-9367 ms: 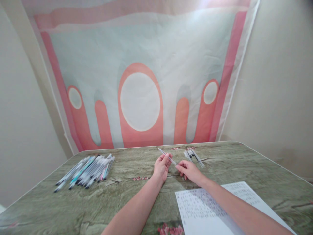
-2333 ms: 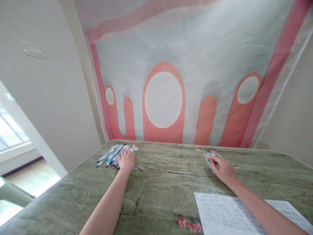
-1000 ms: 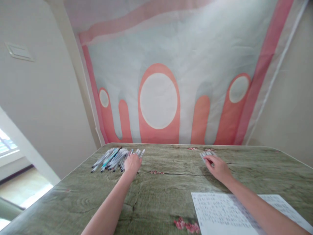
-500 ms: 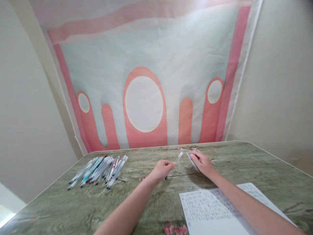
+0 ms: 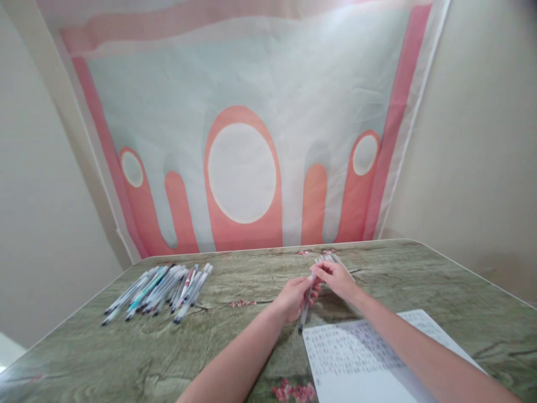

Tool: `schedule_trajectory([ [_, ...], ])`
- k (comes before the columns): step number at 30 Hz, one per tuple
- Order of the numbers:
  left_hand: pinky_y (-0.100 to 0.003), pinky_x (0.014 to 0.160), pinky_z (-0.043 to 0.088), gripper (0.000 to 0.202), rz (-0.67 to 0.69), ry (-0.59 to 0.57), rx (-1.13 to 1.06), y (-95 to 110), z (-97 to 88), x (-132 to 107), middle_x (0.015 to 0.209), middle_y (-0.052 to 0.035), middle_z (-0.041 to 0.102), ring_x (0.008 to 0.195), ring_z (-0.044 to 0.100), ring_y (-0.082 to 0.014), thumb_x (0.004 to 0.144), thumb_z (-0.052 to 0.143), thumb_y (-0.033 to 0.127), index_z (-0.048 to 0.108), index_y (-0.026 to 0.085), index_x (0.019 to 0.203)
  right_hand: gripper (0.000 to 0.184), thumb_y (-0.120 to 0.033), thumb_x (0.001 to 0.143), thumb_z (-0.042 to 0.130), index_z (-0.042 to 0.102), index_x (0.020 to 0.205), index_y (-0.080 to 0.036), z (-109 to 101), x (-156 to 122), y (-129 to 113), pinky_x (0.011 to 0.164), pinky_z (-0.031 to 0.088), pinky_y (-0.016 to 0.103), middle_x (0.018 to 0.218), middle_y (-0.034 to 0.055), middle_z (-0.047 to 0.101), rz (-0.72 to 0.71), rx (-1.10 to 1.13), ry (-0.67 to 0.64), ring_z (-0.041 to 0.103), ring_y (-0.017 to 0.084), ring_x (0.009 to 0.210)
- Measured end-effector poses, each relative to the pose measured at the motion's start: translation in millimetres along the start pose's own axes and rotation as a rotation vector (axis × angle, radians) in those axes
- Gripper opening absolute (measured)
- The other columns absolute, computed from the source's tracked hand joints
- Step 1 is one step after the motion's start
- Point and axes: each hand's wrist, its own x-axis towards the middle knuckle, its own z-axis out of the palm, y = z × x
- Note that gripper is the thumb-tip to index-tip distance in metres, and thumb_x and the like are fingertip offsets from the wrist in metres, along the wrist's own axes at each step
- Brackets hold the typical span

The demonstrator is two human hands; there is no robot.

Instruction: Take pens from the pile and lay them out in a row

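Observation:
Both my hands meet over the middle of the green wood-patterned table (image 5: pixel 235 341). My left hand (image 5: pixel 296 296) is closed round a pen (image 5: pixel 305 308) whose dark tip points down toward me. My right hand (image 5: pixel 335 278) pinches the pen's upper end with its fingertips. A heap of several pens (image 5: pixel 161 286) lies at the left of the table. A small row of pens (image 5: pixel 329 258) lies just behind my right hand, partly hidden by it.
A white sheet of paper (image 5: pixel 348 358) covered in lines of writing lies at the near right, under my right forearm. A pink and pale blue cloth (image 5: pixel 241 140) hangs on the wall behind the table's far edge. Plain walls stand at both sides.
My left hand took a pen from the left heap and carried it to the middle. My right hand left the small row of pens and now grips the pen's upper end.

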Motion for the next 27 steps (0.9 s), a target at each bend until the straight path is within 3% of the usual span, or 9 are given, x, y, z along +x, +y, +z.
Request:
schedule_trajectory([
  [8, -0.017, 0.037, 0.007, 0.035, -0.042, 0.022, 0.013, -3, -4.3, -3, 0.054, 0.0067, 0.037, 0.037, 0.020, 0.0004, 0.069, 0.055, 0.045, 0.052, 0.013, 0.082, 0.032, -0.050, 0.071, 0.051, 0.058, 0.069, -0.018, 11, -4, 6, 0.055, 0.042, 0.024, 0.062, -0.0007, 0.057, 0.020, -0.071, -0.015, 0.050, 0.012, 0.057],
  [17, -0.018, 0.039, 0.004, 0.037, -0.088, 0.054, 0.095, -6, -2.8, -4, 0.047, 0.0098, 0.027, 0.035, 0.014, -0.0003, 0.071, 0.048, 0.052, 0.048, 0.016, 0.079, 0.034, -0.050, 0.071, 0.050, 0.053, 0.063, -0.018, 17, -10, 0, 0.045, 0.032, 0.022, 0.051, -0.0022, 0.049, 0.105, -0.032, -0.038, 0.042, 0.010, 0.046],
  [27, -0.017, 0.038, 0.006, 0.042, -0.122, 0.077, 0.156, -8, -4.1, -3, 0.048, 0.0098, 0.024, 0.036, 0.014, -0.0007, 0.071, 0.045, 0.057, 0.049, 0.017, 0.083, 0.033, -0.049, 0.071, 0.050, 0.051, 0.061, -0.017, 18, -11, 5, 0.045, 0.031, 0.021, 0.051, -0.0030, 0.048, 0.128, 0.010, -0.024, 0.040, 0.008, 0.045],
])
